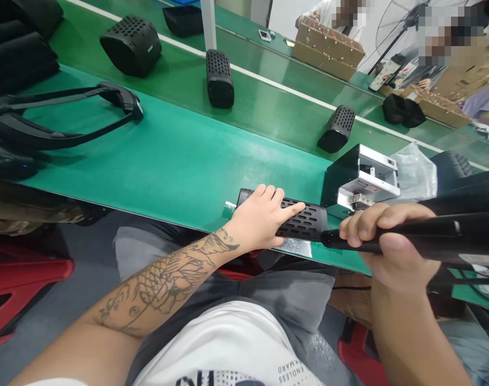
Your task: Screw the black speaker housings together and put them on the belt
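Note:
A black perforated housing point(306, 220) with slotted holes lies on its side at the near edge of the green bench. Over its left part is my left hand point(260, 217), holding it down with the thumb and fingers around it. My right hand point(389, 241) is closed around a long black electric screwdriver point(424, 230), held nearly level. Its tapered tip points left and meets the right end of the housing; the exact contact point is too small to make out. Beneath the housing is a shiny silvery patch point(298, 247) on the bench edge.
A black-and-silver boxy device point(362, 179) stands just behind my right hand, beside a clear plastic bag point(419, 169). Similar black housings point(220, 80) sit along the green belt point(268, 115). A black headset-like strap point(75, 139) lies left. Cardboard boxes point(326, 51) and people are across the line.

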A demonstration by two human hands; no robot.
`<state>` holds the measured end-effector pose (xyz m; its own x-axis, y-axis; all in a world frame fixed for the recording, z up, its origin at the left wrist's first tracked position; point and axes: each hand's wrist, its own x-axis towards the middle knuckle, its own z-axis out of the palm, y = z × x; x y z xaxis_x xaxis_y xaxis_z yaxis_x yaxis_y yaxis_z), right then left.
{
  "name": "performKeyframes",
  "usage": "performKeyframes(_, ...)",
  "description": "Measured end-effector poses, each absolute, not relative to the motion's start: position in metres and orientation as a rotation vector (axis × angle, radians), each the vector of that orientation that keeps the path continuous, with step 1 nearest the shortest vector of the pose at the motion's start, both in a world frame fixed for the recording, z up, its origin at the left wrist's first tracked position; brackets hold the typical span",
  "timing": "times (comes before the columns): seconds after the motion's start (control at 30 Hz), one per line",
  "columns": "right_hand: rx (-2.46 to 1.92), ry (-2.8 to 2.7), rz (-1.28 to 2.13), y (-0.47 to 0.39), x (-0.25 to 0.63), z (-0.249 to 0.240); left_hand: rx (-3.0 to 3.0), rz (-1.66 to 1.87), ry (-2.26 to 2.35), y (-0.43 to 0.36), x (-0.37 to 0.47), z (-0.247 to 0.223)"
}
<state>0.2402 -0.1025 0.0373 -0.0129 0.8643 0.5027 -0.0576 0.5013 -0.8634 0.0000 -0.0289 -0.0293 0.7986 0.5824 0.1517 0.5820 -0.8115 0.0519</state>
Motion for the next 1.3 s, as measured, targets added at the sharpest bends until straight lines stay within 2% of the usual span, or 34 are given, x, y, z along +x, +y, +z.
performKeyframes(0.3, -0.808, -1.417, 0.898, -0.105, 0.246, 0.031, 2.979, 0.269, 0.965, -0.029, 0.001, -0.032)
performKeyframes(0.5, -0.879, -1.393, 0.8, -0.107, 0.232, 0.059, 2.994, 0.278, 0.957, -0.029, 0.001, -0.034)
performKeyframes(0.57, -0.898, -1.305, 0.673, -0.102, 0.242, 0.066, 2.987, 0.27, 0.955, -0.029, 0.002, -0.032)
performKeyframes(0.63, -0.935, -1.169, 0.403, -0.088, 0.265, 0.064, 2.979, 0.26, 0.964, -0.029, 0.005, -0.031)
performKeyframes(0.7, -0.985, -1.018, 0.008, -0.068, 0.295, 0.052, 2.97, 0.247, 0.978, -0.031, 0.008, -0.029)
performKeyframes(0.77, -1.032, -0.928, -0.116, -0.048, 0.321, 0.037, 2.96, 0.238, 0.989, -0.033, 0.011, -0.029)
performKeyframes(0.93, -1.117, -0.921, -0.045, -0.033, 0.334, 0.02, 2.951, 0.272, 0.973, -0.034, 0.01, -0.032)
performKeyframes(1.13, -1.143, -0.936, 0.014, -0.068, 0.287, 0.056, 2.924, 0.219, 0.883, -0.022, -0.001, -0.031)
performKeyframes(1.3, -0.988, -1.143, 0.401, -0.107, 0.251, 0.074, 2.934, 0.203, 0.871, -0.02, -0.001, -0.032)
